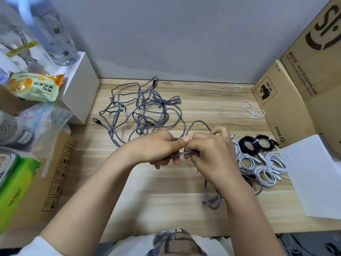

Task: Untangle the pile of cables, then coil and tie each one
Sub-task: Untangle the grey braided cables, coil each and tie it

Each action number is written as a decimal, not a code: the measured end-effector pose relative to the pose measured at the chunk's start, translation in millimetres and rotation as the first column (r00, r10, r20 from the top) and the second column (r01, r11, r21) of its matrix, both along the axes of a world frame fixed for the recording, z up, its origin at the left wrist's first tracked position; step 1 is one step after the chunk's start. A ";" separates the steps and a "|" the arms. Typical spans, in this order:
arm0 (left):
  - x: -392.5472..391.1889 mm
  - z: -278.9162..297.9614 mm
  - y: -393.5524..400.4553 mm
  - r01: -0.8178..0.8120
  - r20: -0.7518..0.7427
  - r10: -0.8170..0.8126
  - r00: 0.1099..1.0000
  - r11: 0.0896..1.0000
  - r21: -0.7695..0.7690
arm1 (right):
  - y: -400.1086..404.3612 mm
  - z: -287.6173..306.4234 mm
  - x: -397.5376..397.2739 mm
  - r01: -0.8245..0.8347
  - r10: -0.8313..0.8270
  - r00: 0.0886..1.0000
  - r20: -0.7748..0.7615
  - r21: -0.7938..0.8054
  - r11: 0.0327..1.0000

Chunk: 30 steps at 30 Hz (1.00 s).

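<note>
Two hands: the left hand [158, 145] and the right hand [212, 154] met over the middle of the wooden table [166, 191], both with fingers curled tight around one grey cable [184, 154].
Grip: the left thumb lay across the top; the right fingers pinched several strands of the cable bunched side by side.
Cable feel: it looked woven and rough, like thin rope.
Cable path: one loop rose behind the hands, and another part hung under the right wrist and curled on the table.
Pile: the tangled grey cables [142, 109] lay just behind the hands, near the wall, all loops and knots, with a metal plug poking out on the left.
Done ones: round white coils [265, 169] and two black coils [256, 145] sat close together beside the right hand, each tied in the middle.
Ties: thin white ties [251, 109] lay loose farther back on the right.
Around: brown cardboard boxes [287, 108] stood on the right, a white sheet [313, 172] lay in front of them, and a snack bag [36, 85] and a clear bottle [55, 34] crowded the left.
</note>
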State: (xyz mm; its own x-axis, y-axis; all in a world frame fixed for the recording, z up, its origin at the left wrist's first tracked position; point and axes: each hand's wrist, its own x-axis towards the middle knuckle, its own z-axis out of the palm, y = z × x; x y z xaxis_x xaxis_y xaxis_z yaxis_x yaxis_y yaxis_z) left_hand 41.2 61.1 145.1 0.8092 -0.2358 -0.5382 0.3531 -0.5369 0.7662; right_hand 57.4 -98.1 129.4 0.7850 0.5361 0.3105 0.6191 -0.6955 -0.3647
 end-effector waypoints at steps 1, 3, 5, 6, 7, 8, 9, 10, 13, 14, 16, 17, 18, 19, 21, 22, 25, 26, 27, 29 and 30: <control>-0.4 2.3 1.3 0.033 -0.050 -0.035 0.998 0.999 -0.043 | -0.7 1.3 0.5 0.016 -0.016 1.000 0.024 0.016 1.000; -3.1 7.1 1.6 0.069 -0.083 -0.078 0.994 0.992 -0.102 | -1.4 1.7 2.4 0.048 -0.052 0.996 0.074 0.046 0.998; -6.0 11.6 0.6 0.029 -0.029 -0.033 0.999 0.991 -0.128 | -2.9 -0.1 4.8 0.073 -0.078 0.993 0.085 0.068 0.995; -6.9 13.0 0.6 -0.014 0.006 0.015 1.000 0.989 -0.151 | -3.5 -0.6 5.4 0.074 -0.077 0.996 0.034 0.092 0.993; -7.3 13.9 1.0 -0.067 0.035 0.075 0.997 0.980 -0.188 | -4.2 0.8 5.8 0.083 -0.071 0.994 -0.085 0.149 0.985; -7.1 14.1 2.4 -0.121 0.055 0.137 0.989 0.967 -0.225 | -5.0 2.3 6.1 0.114 -0.056 0.968 -0.244 0.230 0.967; -6.9 15.0 3.7 -0.166 0.071 0.190 0.979 0.953 -0.253 | -7.0 2.4 6.5 0.177 -0.041 0.913 -0.406 0.303 0.936; -6.9 15.1 5.1 -0.202 0.086 0.232 0.969 0.942 -0.267 | -8.7 3.3 6.1 0.252 -0.026 0.838 -0.545 0.346 0.904; -6.4 12.0 9.0 -0.282 0.144 0.325 0.935 0.924 -0.258 | -13.6 3.5 5.7 0.412 0.078 0.638 -0.766 0.425 0.806; -6.2 9.5 9.6 -0.306 0.160 0.349 0.923 0.920 -0.245 | -14.1 5.2 4.6 0.442 0.141 0.590 -0.795 0.464 0.767; -6.6 6.6 9.8 -0.339 0.174 0.382 0.908 0.912 -0.231 | -13.4 9.4 2.8 0.467 0.220 0.548 -0.807 0.514 0.720; -7.4 6.1 9.9 -0.352 0.179 0.396 0.901 0.907 -0.232 | -12.9 10.9 2.2 0.474 0.235 0.537 -0.810 0.520 0.710; -7.8 6.3 9.4 -0.363 0.182 0.410 0.894 0.900 -0.241 | -12.8 12.1 1.9 0.484 0.250 0.526 -0.813 0.528 0.698; -7.9 6.1 8.8 -0.372 0.184 0.423 0.887 0.893 -0.255 | -13.3 12.1 2.1 0.501 0.269 0.511 -0.816 0.537 0.679; -8.4 7.0 7.3 -0.381 0.194 0.437 0.878 0.885 -0.269 | -12.3 11.7 2.5 0.529 0.304 0.471 -0.828 0.541 0.654; -8.9 7.9 6.4 -0.377 0.207 0.436 0.876 0.886 -0.269 | -11.3 11.1 2.6 0.537 0.317 0.452 -0.833 0.539 0.650; -9.8 9.0 4.2 -0.348 0.259 0.411 0.874 0.902 -0.256 | -8.0 10.6 2.5 0.572 0.353 0.393 -0.849 0.526 0.629; -10.3 9.1 3.8 -0.341 0.277 0.402 0.873 0.908 -0.243 | -6.8 10.7 2.4 0.574 0.344 0.387 -0.855 0.515 0.637; -10.8 9.3 3.9 -0.336 0.290 0.396 0.871 0.912 -0.237 | -6.3 10.7 2.5 0.571 0.338 0.382 -0.860 0.507 0.646; -11.0 10.0 4.5 -0.332 0.303 0.395 0.867 0.912 -0.240 | -7.8 9.8 3.2 0.569 0.344 0.361 -0.867 0.497 0.655; -10.9 9.7 5.0 -0.340 0.307 0.404 0.862 0.909 -0.243 | -9.0 10.1 3.6 0.563 0.359 0.349 -0.865 0.500 0.657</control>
